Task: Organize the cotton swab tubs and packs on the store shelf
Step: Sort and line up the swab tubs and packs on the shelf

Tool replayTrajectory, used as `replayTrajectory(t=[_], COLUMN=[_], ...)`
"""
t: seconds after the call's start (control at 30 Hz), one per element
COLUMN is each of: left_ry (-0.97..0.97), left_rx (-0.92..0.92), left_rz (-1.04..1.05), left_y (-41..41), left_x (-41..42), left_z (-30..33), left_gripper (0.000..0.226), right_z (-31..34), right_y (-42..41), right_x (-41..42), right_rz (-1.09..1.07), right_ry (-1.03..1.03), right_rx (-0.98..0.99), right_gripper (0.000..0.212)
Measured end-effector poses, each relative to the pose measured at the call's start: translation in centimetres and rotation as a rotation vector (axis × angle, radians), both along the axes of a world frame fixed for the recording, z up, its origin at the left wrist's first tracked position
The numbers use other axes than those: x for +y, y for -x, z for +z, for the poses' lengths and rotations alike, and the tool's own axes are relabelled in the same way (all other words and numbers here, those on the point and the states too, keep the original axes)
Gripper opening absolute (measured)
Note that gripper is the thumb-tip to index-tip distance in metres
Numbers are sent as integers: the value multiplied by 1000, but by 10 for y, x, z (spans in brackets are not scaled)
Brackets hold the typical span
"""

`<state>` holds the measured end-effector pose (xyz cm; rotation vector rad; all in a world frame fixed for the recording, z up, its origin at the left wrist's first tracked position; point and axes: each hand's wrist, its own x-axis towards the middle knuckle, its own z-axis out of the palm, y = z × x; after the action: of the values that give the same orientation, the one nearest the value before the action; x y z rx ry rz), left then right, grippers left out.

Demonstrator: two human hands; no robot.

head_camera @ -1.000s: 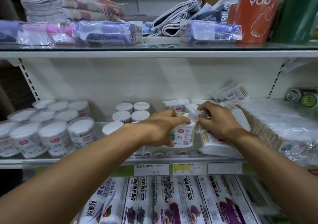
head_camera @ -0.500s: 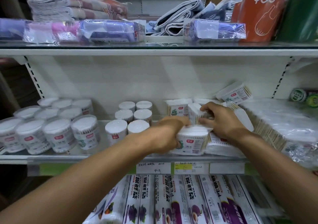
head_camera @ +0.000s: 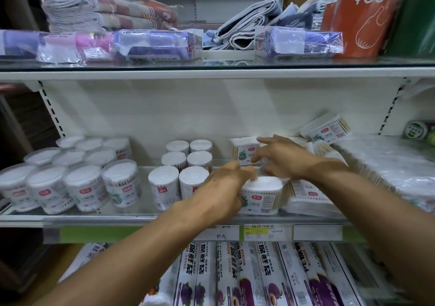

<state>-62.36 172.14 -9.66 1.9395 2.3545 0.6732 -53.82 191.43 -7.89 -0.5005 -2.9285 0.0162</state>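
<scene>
Swab pack (head_camera: 261, 194) now stands at frame center on the glass shelf (head_camera: 131, 214), my left hand (head_camera: 223, 188) gripping it; my right hand (head_camera: 280, 156) has lifted, fingers relaxed. Round tubs (head_camera: 70, 178) fill the left.

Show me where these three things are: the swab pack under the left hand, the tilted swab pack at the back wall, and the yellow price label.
swab pack (head_camera: 261, 195): head view, front face.
tilted swab pack (head_camera: 326, 130): head view, label side.
yellow price label (head_camera: 257, 231): head view, centre.
</scene>
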Motion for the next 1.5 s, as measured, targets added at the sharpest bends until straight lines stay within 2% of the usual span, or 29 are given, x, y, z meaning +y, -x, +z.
replayTrajectory(t=[0.27,0.5,0.63,0.77,0.87,0.97,1.13,1.23,1.37,1.5], left_ry=[-30,-56,-58,-40,-16,20,77,116,162,139], left_rx=[22,48,52,55,40,2,-31,-5,29,14], left_rz=[-32,-42,-37,-32,-22,13,88,106,123,97], left_y=[-1,1,2,2,1,-1,-4,-6,-8,-11], left_x=[-4,-3,-2,-1,2,10,19,23,26,24], left_z=[-2,-5,-7,-5,-1,7,12,14,17,18], left_gripper=[59,57,60,57,58,55,51,51,48,35], right_z=[6,3,2,2,5,8,22,35,38,24], right_y=[30,39,36,26,13,-7,-59,-97,-138,-158], right_x=[-13,-15,-15,-18,-16,-16,0,23,57,83], right_rz=[24,-5,-12,-58,-43,-61,-179,-334,-542,-702], right_ry=[-196,-26,88,335,458,480,598,658,607,584], right_rx=[-327,-385,-219,90,313,503,710,861,820,759], right_gripper=[33,39,54,63,41,21,21,20,24,24])
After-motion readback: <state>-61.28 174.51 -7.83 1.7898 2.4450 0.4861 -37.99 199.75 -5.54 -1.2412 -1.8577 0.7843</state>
